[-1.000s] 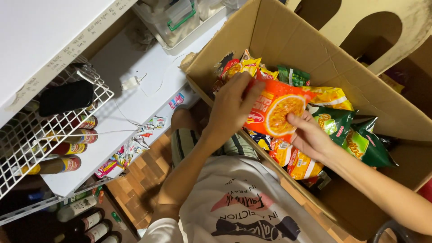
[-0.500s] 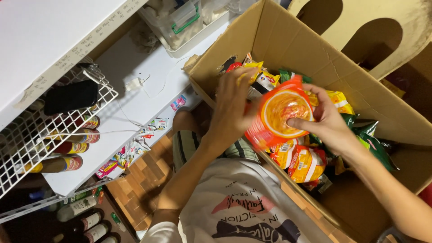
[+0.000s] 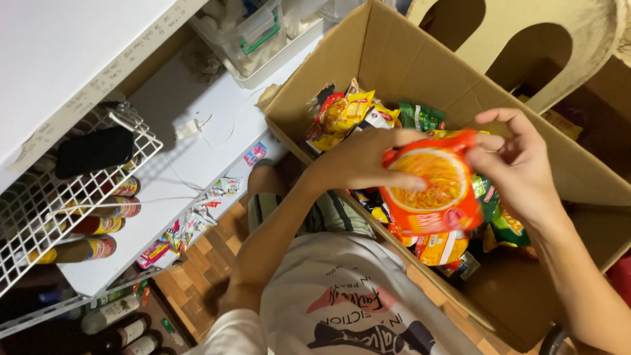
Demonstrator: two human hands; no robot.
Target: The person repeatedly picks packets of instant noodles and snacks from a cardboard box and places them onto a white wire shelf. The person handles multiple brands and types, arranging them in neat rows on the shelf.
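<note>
Above the open cardboard box (image 3: 420,72), both hands hold one orange noodle packet (image 3: 430,187) between them. Left hand (image 3: 365,161) grips the packet's left edge, fingers spread across its front; right hand (image 3: 519,164) pinches the upper right corner. Its flat face is turned up toward the camera, with its long axis running top to bottom, tilted slightly. More snack packets (image 3: 348,115) lie in the box just below it.
</note>
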